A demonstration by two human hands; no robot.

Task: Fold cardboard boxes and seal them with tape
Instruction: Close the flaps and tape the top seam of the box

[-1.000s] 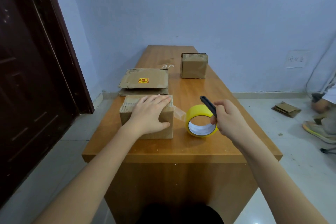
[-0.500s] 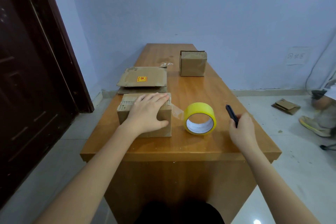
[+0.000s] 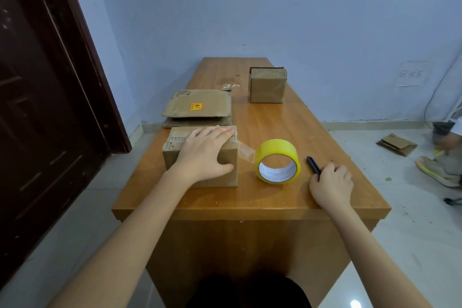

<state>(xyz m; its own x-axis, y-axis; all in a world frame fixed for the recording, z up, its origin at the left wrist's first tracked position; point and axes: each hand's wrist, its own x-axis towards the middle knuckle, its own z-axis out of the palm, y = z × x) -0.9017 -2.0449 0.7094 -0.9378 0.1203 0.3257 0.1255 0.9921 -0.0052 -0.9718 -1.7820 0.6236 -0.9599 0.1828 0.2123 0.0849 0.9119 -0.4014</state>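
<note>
The closed cardboard box (image 3: 200, 157) stood on the wooden desk (image 3: 275, 120), just left of the yellow tape roll (image 3: 277, 161). What was inside this box could not be seen, because its flaps were folded shut. Its brown card looked worn, with the ribbed edge showing along the top. A strip of clear tape (image 3: 246, 151) ran from the top right edge of the box to the roll, not cut. The left hand (image 3: 207, 155) lay flat on top of the box, fingers straight and the thumb down on the front side, pressing it. The tape roll stood on its edge, with its white inner ring facing the person. Right of the roll, the right hand (image 3: 331, 182) was curled around a dark cutter (image 3: 313, 164), whose tip touched the desk. Behind the roll, further away, a second closed box (image 3: 267, 85) stood. Behind the first box lay flat folded cartons (image 3: 198, 109), one with a yellow label.
</note>
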